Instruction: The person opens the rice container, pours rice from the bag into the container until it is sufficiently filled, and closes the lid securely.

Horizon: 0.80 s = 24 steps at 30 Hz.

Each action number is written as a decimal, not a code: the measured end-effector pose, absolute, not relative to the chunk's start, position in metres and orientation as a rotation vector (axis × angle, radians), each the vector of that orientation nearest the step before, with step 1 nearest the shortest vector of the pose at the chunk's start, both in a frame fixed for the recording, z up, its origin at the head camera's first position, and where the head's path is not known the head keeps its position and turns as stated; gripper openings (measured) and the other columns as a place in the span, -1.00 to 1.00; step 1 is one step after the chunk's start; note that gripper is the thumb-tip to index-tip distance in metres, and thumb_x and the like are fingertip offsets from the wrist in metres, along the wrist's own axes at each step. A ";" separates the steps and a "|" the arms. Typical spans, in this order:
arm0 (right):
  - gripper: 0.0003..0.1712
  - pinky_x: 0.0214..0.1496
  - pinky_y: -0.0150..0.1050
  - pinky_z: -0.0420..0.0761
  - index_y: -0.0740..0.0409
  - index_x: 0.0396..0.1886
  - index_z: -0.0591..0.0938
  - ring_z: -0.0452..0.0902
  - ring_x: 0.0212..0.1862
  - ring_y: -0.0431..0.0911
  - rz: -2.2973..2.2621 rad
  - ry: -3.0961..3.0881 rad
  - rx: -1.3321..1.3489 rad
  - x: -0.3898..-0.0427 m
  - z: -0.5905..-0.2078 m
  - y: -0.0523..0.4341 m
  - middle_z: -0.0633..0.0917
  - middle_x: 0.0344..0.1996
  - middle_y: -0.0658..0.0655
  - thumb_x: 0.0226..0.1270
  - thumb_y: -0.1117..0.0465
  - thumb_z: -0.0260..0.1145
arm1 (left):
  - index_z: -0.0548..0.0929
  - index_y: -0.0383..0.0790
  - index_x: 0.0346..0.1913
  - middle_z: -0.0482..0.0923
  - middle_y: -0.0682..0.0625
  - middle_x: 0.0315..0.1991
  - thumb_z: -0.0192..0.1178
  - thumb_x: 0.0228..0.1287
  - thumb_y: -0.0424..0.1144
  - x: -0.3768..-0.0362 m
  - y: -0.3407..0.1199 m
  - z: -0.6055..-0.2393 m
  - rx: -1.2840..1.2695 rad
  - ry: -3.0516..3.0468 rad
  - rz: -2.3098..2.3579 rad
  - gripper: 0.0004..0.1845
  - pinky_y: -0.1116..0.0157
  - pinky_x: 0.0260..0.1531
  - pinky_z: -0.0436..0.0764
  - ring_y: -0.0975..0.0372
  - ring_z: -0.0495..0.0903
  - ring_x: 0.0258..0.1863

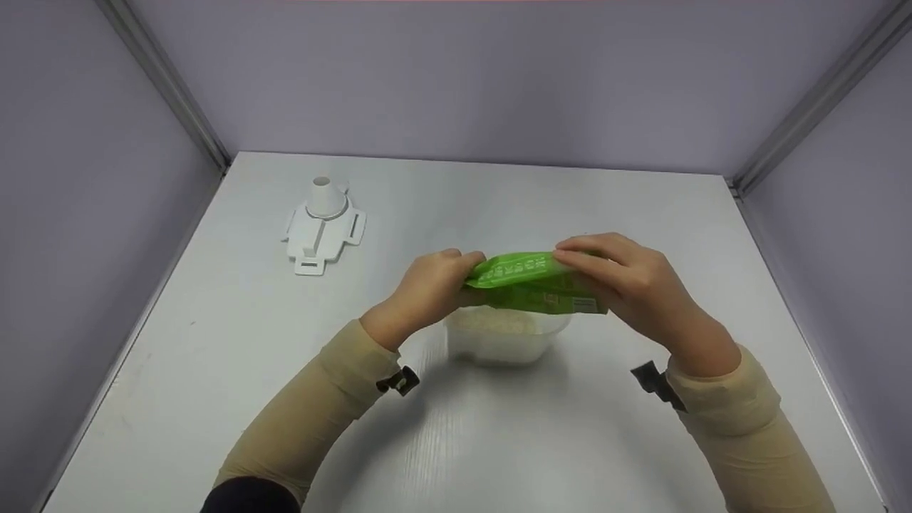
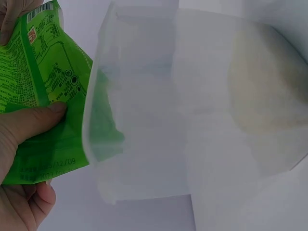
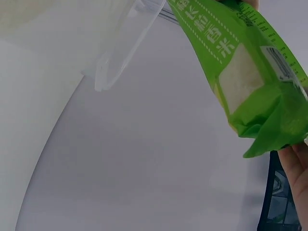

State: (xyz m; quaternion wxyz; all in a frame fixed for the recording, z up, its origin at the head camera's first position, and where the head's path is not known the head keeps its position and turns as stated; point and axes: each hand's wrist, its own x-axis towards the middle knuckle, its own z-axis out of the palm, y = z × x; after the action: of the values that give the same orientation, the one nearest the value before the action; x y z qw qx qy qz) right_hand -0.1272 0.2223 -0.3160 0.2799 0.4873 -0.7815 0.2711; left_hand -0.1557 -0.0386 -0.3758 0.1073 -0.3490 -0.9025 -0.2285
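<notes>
We saw a glossy green plastic-film pouch (image 1: 531, 281) over a clear, smooth plastic container (image 1: 506, 340); at ten o'clock sat a matt white plastic stand (image 1: 324, 226) on the smooth white table (image 1: 499, 442).

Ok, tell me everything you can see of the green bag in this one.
The green bag is a soft plastic pouch with white lettering, small print, a barcode and a clear window showing pale contents. It looks slack and creased. It is held roughly level just above the clear plastic container of whitish grains on the white table. The left hand pinches one end, thumb pressed on the printed back; the right hand grips the other end.
</notes>
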 end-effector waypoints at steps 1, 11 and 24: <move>-0.65 -0.08 -0.28 0.56 0.20 -0.04 0.66 0.59 -0.11 0.04 0.727 -2.099 1.303 -0.127 -0.316 0.223 0.65 -0.11 0.17 0.15 0.46 0.31 | 0.55 -0.21 -0.29 0.55 -0.05 -0.48 0.42 0.00 -0.16 -0.156 -0.037 -0.377 -1.028 -2.661 -0.681 -0.70 0.20 -0.54 0.53 0.15 0.52 -0.50; -0.72 0.07 -0.50 0.42 0.22 -0.04 0.66 0.57 -0.11 0.06 0.723 -2.108 1.264 -0.124 -0.317 0.240 0.65 -0.11 0.20 0.39 0.22 0.12 | 0.57 -0.21 -0.28 0.55 -0.01 -0.49 0.39 0.04 -0.12 -0.159 -0.014 -0.383 -1.062 -2.636 -0.698 -0.71 0.26 -0.55 0.51 0.19 0.49 -0.53; -0.65 0.06 -0.54 0.39 0.26 -0.09 0.67 0.56 -0.12 0.04 0.718 -2.095 1.194 -0.119 -0.312 0.262 0.64 -0.15 0.23 0.44 0.14 0.06 | 0.57 -0.18 -0.28 0.56 0.03 -0.48 0.36 0.07 -0.07 -0.158 0.014 -0.383 -1.063 -2.638 -0.744 -0.71 0.29 -0.58 0.49 0.23 0.48 -0.52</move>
State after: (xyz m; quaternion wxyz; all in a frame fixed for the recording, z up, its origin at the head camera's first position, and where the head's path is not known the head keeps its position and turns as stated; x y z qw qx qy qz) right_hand -0.1191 0.2625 -0.3125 0.3075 0.4516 -0.7923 0.2716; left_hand -0.1576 0.0144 -0.3830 0.1006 -0.3596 -0.8929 -0.2516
